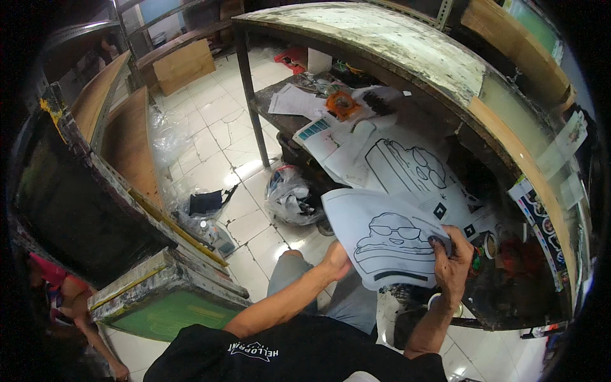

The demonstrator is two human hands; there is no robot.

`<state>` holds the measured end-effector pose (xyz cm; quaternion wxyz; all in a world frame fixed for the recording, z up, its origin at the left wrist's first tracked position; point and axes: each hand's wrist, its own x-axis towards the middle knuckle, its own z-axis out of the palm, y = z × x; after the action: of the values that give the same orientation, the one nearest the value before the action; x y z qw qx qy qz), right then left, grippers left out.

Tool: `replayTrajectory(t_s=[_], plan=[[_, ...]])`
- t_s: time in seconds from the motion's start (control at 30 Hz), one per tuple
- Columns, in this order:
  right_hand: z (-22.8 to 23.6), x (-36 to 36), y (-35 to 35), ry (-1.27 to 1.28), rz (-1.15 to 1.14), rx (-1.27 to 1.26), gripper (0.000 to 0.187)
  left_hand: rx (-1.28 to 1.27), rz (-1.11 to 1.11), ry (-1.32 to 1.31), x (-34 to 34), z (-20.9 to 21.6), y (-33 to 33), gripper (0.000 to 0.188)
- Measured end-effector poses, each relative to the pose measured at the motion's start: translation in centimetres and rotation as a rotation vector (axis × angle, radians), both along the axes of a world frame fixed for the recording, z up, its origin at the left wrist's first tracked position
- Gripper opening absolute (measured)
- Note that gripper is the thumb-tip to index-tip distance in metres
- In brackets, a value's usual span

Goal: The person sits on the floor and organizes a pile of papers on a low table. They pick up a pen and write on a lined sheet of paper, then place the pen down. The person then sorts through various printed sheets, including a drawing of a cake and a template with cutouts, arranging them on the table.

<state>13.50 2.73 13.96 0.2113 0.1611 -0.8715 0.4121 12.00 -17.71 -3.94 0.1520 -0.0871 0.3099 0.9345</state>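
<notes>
A pale sheet with a black line drawing of a smiling cartoon figure in glasses point(356, 216) is held up over my lap. My right hand point(456, 262) grips its right edge, thumb in front and fingers bent. At its lower left edge, my left hand point(337, 259) holds on, with most of the fingers hidden behind it. Beyond lies another large sheet with a similar bold drawing point(389, 170), resting on the cluttered lower shelf of the table among other papers. The held sheet bends slightly and overlaps that shelf's papers in view.
A stained worktable point(356, 22) arches over the shelf. An orange tape roll point(342, 105) sits among papers point(296, 102). Plastic bags point(289, 197) and a bottle point(205, 225) stand on the tiled floor point(245, 223). Framed screens point(167, 312) lean at left, near another person's arm point(95, 337).
</notes>
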Motion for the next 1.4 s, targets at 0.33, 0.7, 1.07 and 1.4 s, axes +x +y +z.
replayTrajectory(t_s=[0.33, 0.7, 1.07, 1.4], plan=[[13.6, -3.2, -7.8, 0.258, 0.161, -0.249, 0.026, -0.070, -0.099, 0.056, 0.3, 0.9, -0.4, 0.039], [26.0, -25.5, -10.0, 0.375, -0.480, 0.154, 0.026, -0.250, -0.065, 0.097, 0.4, 2.1, -0.2, 0.042], [25.3, -26.6, -8.1, 0.214, -0.609, 0.440, 0.029, -0.243, 0.139, 0.273, 0.4, 2.3, 0.7, 0.073], [11.6, -1.5, -8.7, 0.646, 0.286, 0.550, 0.038, -0.199, 0.230, 0.176, 0.2, 2.6, 0.7, 0.078]])
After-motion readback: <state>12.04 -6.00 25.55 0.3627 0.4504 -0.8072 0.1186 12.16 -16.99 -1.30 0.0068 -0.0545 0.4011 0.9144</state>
